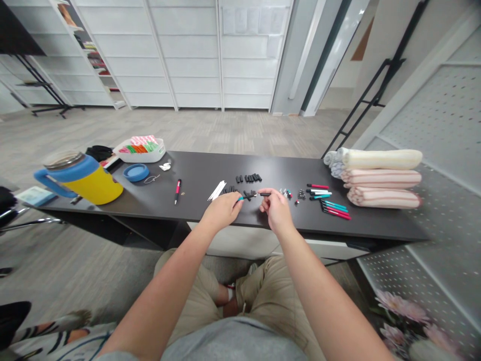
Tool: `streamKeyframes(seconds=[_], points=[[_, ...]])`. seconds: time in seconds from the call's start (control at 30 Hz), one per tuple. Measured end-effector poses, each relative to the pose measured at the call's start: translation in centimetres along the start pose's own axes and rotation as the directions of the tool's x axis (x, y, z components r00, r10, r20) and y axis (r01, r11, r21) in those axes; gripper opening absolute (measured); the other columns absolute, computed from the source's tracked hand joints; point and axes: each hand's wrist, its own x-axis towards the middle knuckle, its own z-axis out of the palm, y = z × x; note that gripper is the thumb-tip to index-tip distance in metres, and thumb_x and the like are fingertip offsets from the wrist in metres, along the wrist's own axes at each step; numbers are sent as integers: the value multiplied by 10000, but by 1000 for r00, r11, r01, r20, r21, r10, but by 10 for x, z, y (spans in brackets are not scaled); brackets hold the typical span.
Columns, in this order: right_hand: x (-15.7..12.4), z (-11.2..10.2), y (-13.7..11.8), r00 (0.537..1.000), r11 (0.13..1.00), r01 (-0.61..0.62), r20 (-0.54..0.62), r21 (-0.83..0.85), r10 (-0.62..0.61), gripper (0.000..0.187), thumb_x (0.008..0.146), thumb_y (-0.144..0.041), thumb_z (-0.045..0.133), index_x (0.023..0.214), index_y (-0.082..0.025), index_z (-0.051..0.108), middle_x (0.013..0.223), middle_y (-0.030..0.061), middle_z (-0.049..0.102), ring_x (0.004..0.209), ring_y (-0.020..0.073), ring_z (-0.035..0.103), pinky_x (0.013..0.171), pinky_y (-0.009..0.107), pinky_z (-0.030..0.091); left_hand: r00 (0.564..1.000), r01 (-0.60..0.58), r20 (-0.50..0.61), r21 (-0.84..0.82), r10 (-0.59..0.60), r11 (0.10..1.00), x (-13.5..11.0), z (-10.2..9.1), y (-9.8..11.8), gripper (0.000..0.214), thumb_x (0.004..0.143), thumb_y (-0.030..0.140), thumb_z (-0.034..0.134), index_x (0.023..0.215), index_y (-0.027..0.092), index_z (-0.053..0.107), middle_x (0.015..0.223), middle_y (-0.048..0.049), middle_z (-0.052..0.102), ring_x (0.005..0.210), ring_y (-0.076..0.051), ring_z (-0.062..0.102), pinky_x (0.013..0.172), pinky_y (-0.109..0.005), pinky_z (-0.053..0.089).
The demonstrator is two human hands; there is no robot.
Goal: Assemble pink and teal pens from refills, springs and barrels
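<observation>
Over the front of the dark table (pixel 210 168), my left hand (pixel 221 210) is closed on a teal pen part (pixel 240 198) that points right. Facing it, my right hand (pixel 277 208) pinches a black pen part (pixel 265 194). The two parts are close together; whether they touch I cannot tell. Just beyond my hands lie short black pen grips (pixel 252 178). White thin tubes (pixel 217 190) are fanned out by my left hand. To the right of my right hand are small coloured pieces (pixel 286 193), small metal-looking pieces (pixel 301 194), and red, white and teal pen barrels (pixel 334 206).
Rolled towels (pixel 383 178) are stacked at the right end. On the left are a red and black pen (pixel 178 192), a blue lid (pixel 136 172), a yellow and blue jug (pixel 90 178) and a white basket (pixel 145 156) of colourful packets. A person's leg (pixel 56 326) shows at lower left.
</observation>
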Motion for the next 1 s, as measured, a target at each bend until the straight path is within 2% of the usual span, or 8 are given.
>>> streamKeyframes(seconds=[0.2, 0.33, 0.47, 0.6, 0.73, 0.87, 0.93, 1.0], points=[[1, -2, 8, 998, 998, 29, 54, -56, -26, 260, 820, -277, 507, 949, -198, 718, 543, -73, 356, 470, 119, 338, 464, 247, 405, 1000, -22, 13, 23, 22, 999, -1, 1, -1, 230, 1077, 330, 419, 1032, 216, 614, 994, -73, 695, 944, -232, 665, 856, -345, 512], [0, -4, 11, 994, 973, 62, 97, -224, -41, 303, 848, -315, 487, 999, -213, 728, 527, -67, 389, 453, 133, 400, 476, 261, 421, 999, -31, 11, 39, 31, 999, -1, 1, -1, 237, 1079, 332, 415, 1034, 212, 615, 990, -73, 695, 937, -234, 662, 847, -348, 511], [-4, -4, 4, 989, 907, 90, 148, -411, -31, 350, 865, -323, 468, 1061, -227, 741, 537, -49, 474, 475, 161, 502, 503, 281, 433, 999, -39, 13, 38, 39, 998, -1, 1, -1, 245, 1079, 334, 414, 1053, 211, 624, 998, -77, 702, 944, -238, 666, 849, -356, 516], [-7, -4, -3, 980, 867, 127, 198, -483, -33, 374, 897, -293, 452, 1133, -235, 736, 592, -33, 558, 514, 167, 549, 542, 289, 444, 999, -40, 9, 28, 40, 999, -1, 1, -1, 239, 1077, 331, 425, 1078, 213, 633, 1028, -80, 713, 977, -243, 673, 870, -363, 520], [-6, -5, -1, 968, 844, 170, 245, -508, -47, 359, 937, -319, 477, 1197, -261, 718, 731, -5, 658, 591, 177, 588, 588, 298, 484, 999, -32, 9, 5, 32, 999, -2, 2, -2, 237, 1074, 337, 443, 1093, 218, 647, 1045, -81, 723, 1002, -246, 682, 891, -371, 525], [-7, -4, 0, 935, 778, 297, 332, -554, -120, 365, 927, -285, 536, 1254, -267, 699, 1100, 47, 728, 902, 207, 662, 825, 346, 549, 1000, -22, 6, 5, 22, 1000, -3, 3, -3, 236, 1078, 334, 444, 1128, 222, 646, 1104, -86, 730, 1037, -250, 688, 914, -379, 529], [-9, -3, -1, 929, 756, 311, 352, -576, -114, 410, 924, -272, 552, 1317, -260, 670, 1133, 55, 712, 902, 204, 647, 854, 363, 546, 1000, -14, 9, 14, 14, 1000, -3, 3, -4, 241, 1080, 338, 440, 1125, 220, 644, 1102, -87, 731, 1033, -252, 692, 913, -379, 531], [-10, -2, -2, 929, 754, 302, 358, -583, -95, 455, 926, -278, 565, 1375, -258, 637, 1078, 54, 696, 835, 195, 622, 828, 364, 551, 1000, -15, 13, 17, 15, 1000, -3, 3, -4, 246, 1082, 342, 435, 1116, 214, 643, 1089, -88, 733, 1022, -253, 694, 903, -380, 531]])
